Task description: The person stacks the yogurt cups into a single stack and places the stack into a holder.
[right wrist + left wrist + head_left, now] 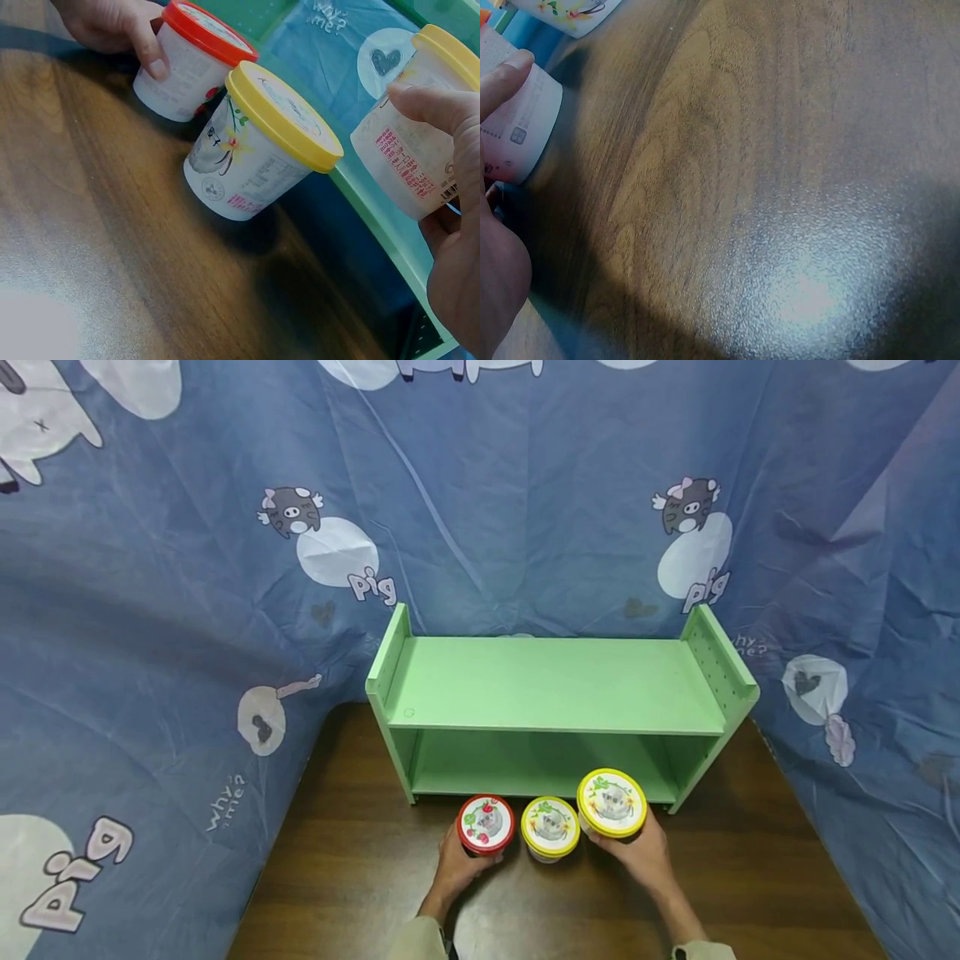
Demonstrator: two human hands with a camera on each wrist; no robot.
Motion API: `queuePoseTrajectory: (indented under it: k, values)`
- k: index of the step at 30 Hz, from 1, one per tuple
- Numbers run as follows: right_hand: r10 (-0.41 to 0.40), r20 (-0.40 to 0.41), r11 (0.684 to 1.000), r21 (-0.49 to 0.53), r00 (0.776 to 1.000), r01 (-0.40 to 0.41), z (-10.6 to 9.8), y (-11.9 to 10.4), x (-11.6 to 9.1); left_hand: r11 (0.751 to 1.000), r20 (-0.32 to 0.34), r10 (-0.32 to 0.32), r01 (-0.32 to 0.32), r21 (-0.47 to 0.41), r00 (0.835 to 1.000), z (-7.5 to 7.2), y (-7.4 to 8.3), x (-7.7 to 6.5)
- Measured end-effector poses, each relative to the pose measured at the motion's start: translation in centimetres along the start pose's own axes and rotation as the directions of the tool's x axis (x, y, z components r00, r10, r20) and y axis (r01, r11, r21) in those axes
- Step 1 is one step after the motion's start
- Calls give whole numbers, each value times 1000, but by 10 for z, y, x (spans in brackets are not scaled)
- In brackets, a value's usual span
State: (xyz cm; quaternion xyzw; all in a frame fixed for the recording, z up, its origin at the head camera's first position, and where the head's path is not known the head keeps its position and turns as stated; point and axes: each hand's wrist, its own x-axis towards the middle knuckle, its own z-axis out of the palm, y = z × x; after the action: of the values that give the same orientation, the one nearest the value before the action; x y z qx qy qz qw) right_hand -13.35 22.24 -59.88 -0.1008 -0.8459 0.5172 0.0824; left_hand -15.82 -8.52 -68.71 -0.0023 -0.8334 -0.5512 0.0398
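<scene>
My left hand (456, 865) grips a white tub with a red lid (486, 824), which stands on the table in front of the shelf. In the left wrist view the thumb lies on the side of that tub (532, 124). My right hand (643, 853) holds a tub with a yellow lid (612, 802), lifted off the table; the right wrist view shows thumb and fingers around its side (401, 150). Between the hands, a second yellow-lidded tub (551, 828) stands upright on the table, touched by neither hand.
A light green two-level shelf (555, 685) with raised side panels stands behind the tubs on the brown wooden table (345, 860). Blue cloth (517, 527) printed with pigs hangs behind and along both sides.
</scene>
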Motion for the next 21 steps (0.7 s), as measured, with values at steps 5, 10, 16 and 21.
queuePoseTrajectory:
  k: [5, 10, 16, 21]
  values:
    - [-2, 10, 1000, 11, 1000, 2, 2, -2, -2, 1000, -3, -9, 9, 9, 1000, 0, 1, -1]
    - [9, 22, 1000, 26, 1000, -10, 4, -5, -2, 1000, -5, -11, 11, 13, 1000, 0, 1, -2]
    - [11, 49, 1000, 29, 999, -13, 5, -9, -2, 1000, -7, -15, 15, 9, 1000, 0, 1, -2]
    - [2, 59, 1000, 21, 998, -3, 9, -9, -1, 1000, 7, -19, 19, 0, 1000, 0, 0, 0]
